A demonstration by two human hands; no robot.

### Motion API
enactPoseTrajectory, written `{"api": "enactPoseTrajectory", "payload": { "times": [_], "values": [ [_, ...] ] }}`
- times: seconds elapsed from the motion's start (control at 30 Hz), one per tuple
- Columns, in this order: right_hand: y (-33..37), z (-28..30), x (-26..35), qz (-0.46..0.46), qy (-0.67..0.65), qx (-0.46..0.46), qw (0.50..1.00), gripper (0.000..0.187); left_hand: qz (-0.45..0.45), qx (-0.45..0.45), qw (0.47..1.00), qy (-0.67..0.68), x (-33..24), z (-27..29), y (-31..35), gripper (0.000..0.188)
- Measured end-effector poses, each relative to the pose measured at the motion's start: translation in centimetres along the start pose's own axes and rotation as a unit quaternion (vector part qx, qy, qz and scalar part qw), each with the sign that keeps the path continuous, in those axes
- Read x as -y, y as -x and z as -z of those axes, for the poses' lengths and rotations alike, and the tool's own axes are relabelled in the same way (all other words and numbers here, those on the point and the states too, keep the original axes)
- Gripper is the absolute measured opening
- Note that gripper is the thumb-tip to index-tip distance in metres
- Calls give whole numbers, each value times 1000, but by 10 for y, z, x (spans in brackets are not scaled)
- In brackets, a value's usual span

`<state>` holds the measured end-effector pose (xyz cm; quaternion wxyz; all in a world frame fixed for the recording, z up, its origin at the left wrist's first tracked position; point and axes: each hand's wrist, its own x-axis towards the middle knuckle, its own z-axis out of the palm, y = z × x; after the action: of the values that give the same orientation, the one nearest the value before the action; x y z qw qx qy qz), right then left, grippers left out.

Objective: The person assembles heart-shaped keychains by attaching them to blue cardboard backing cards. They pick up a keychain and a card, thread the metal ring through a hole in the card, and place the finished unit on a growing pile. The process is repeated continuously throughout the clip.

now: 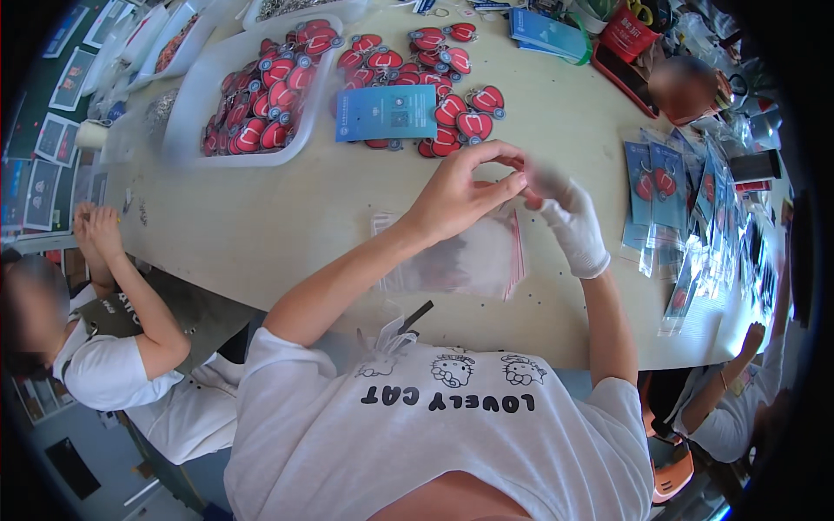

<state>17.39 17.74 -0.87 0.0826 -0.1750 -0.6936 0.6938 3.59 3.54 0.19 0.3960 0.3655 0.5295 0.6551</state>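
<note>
Over the middle of the table, my bare left hand (460, 193) is closed in a pinch, thumb and forefinger together. My right hand (573, 230), in a white glove, meets it with bent fingers. A blur covers the spot where the fingertips meet, so what they hold cannot be made out. Beneath the hands lies a stack of clear plastic bags (465, 265) with reddish edges. Beyond my left hand, a blue printed card (385, 113) rests on a loose pile of red heart-shaped keychains (447, 108) with metal rings.
A white plastic bin (182, 130) of similar keychains stands at the far left. Filled bags with blue cards (665, 191) lie at the right, below a red phone (624, 78) and clutter. More blue cards (547, 35) lie at the back. Other people sit left (130, 330) and right (730, 399).
</note>
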Motion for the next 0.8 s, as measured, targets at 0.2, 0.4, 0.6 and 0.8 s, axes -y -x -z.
{"api": "enactPoseTrajectory", "payload": {
  "times": [0.2, 0.4, 0.6, 0.8],
  "values": [
    [-12, -30, -5, -18, -87, 48, 995, 26, 33, -54, 992, 106, 17, 19, 22, 23],
    [-16, -19, -3, -22, -50, 27, 998, 22, 109, -81, 944, 300, 10, 30, 27, 24],
    [-20, -13, 1, 108, -113, -73, 985, 30, 115, -122, 956, 242, 18, 45, 38, 32],
    [-19, 4, 20, 143, 4, -8, 990, 28, 68, -333, 859, 382, 30, 74, 37, 33]
  ]
}}
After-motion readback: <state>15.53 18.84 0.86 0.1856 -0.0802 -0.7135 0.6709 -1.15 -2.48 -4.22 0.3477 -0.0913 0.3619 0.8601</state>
